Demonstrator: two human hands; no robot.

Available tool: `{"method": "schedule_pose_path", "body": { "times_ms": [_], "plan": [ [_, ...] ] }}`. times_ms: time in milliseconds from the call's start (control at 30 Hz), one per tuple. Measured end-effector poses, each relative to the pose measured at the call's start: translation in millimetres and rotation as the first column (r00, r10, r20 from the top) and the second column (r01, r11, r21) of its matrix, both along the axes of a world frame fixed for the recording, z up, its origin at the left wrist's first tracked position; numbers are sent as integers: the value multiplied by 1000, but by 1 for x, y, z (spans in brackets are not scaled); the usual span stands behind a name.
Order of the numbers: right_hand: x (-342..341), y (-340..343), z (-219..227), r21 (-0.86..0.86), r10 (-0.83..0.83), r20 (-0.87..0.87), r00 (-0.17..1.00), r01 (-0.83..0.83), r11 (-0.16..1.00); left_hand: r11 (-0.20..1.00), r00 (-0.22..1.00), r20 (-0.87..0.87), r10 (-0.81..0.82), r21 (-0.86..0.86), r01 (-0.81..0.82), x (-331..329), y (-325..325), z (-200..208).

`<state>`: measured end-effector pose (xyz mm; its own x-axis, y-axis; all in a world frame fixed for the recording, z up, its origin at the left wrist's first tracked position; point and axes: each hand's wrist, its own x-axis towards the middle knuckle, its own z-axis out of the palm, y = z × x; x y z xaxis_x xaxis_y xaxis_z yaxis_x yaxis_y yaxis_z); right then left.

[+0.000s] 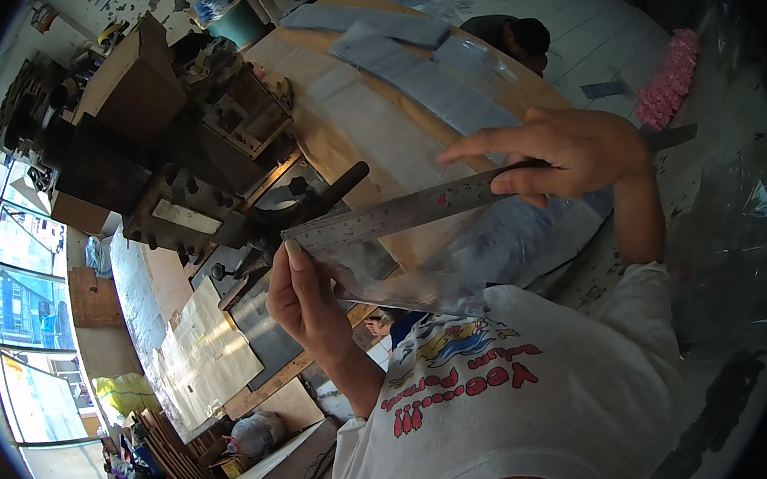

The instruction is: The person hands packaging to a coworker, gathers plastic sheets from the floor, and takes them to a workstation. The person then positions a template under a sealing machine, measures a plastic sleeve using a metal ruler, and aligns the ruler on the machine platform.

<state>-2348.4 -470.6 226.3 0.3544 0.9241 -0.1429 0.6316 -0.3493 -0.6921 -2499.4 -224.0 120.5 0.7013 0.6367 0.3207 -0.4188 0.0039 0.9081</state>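
A long steel ruler (399,212) is held up in front of my chest, slanting slightly up to the right. My left hand (309,299) pinches its left end, with the thumb tip at the corner. A clear plastic sheet or bag (386,275) hangs below the ruler, its corner at my left fingers. Farther along, my right hand (566,155) grips the ruler between thumb and fingers, its index finger stretched out to the left. The ruler's far end sticks out past my right wrist.
A dark machine with a lever handle (343,185) stands just beyond my left hand. Stacks of plastic sheets (407,80) lie on a wooden table (320,123). Another person (512,40) is low behind it. A pink bundle (668,80) lies on the floor at right.
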Motion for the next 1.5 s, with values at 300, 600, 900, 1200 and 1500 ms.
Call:
{"method": "schedule_pose_path", "body": {
  "times_ms": [300,600,900,1200,1500],
  "plan": [
    [6,-2,6,-96,78,-118,990,-90,991,999,1000,30,7,44,-8,2,2,-5],
    [10,-3,4,-106,60,-136,989,-75,992,1000,1000,22,-7,26,6,5,3,-7],
    [17,-6,0,-89,71,-142,987,-84,992,998,998,-12,-63,-14,63,5,-4,0],
    [20,-4,2,-97,45,-166,985,-62,993,999,998,-33,54,11,-53,14,-5,-2],
    [24,-5,0,-105,24,-108,994,-36,994,998,999,-49,-12,53,15,12,-4,1]
  ]
}}
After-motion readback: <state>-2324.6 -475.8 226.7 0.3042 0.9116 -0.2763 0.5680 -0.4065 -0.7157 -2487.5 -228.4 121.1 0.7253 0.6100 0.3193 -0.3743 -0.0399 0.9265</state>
